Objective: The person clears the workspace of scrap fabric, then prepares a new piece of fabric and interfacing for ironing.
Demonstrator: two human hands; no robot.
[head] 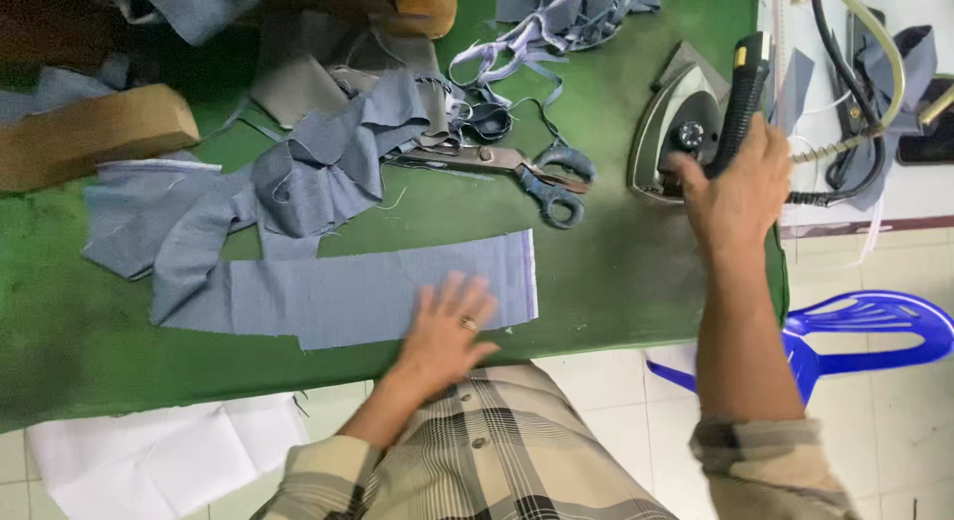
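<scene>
My left hand (447, 326) lies flat with fingers spread on a long strip of blue-grey fabric (348, 291) near the front edge of the green table (616, 271); a ring sits on one finger. My right hand (737, 187) is wrapped around the black handle of a grey steam iron (681, 117) that rests on the table's right end. More blue-grey fabric pieces (298, 172) lie bunched to the left of the strip.
Large scissors (527, 172) lie on the table between the fabric and the iron. Fabric scraps (556, 23) pile at the back. A brown block (89, 132) sits at the left. A blue plastic chair (865, 331) stands right; white cloth (159, 450) lies on the tiled floor.
</scene>
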